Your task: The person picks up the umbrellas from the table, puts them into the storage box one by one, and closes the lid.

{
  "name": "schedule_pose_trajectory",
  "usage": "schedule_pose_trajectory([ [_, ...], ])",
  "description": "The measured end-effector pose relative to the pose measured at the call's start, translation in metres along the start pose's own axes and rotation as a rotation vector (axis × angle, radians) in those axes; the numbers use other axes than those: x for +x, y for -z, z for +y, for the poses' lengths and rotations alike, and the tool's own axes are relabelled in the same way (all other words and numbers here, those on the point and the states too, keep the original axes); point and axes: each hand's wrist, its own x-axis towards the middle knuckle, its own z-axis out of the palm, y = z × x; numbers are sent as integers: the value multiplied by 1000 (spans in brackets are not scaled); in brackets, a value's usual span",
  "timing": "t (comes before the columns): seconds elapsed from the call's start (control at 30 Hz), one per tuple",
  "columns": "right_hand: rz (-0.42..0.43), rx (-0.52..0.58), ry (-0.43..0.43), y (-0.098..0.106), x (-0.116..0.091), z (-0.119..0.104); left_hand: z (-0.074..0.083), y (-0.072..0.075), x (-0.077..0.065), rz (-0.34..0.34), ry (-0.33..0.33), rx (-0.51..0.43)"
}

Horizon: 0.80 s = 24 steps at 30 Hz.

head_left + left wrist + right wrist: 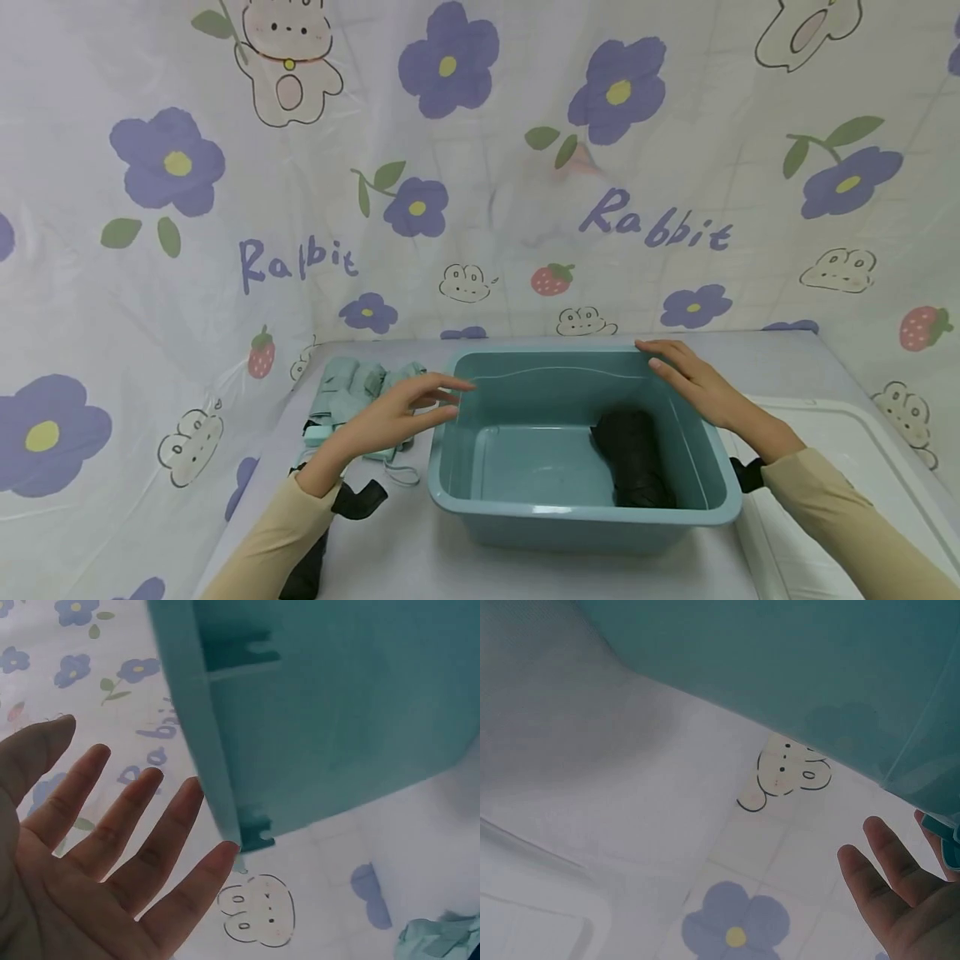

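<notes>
A blue-green plastic bin [547,512] stands on the white table. Inside it, toward the right, lies a dark rolled bundle [633,458]. My left hand [393,414] is at the bin's left rim, fingers stretched out and spread, with nothing held. In the left wrist view, fingertips [225,851] come right up to the rim's edge. At the far right corner, my right hand [697,383] lies over the rim with its fingers extended. The right wrist view shows that hand [915,907] beside the outer wall, part of it out of frame.
Left of the bin is a pile of pale green folded fabric [345,392] with a cord loop [402,475]. A black item [303,575] lies near the left sleeve. A white lid-like panel [832,467] is on the right. A printed curtain [480,167] hangs behind.
</notes>
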Motion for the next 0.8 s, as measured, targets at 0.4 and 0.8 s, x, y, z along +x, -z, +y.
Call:
schedule_pose_trajectory([
  [0.4, 8, -6, 4, -2, -1, 2, -11, 1, -18, 100, 37, 11],
  [0.8, 9, 6, 6, 0, -1, 0, -32, 0, -48, 118, 85, -51],
])
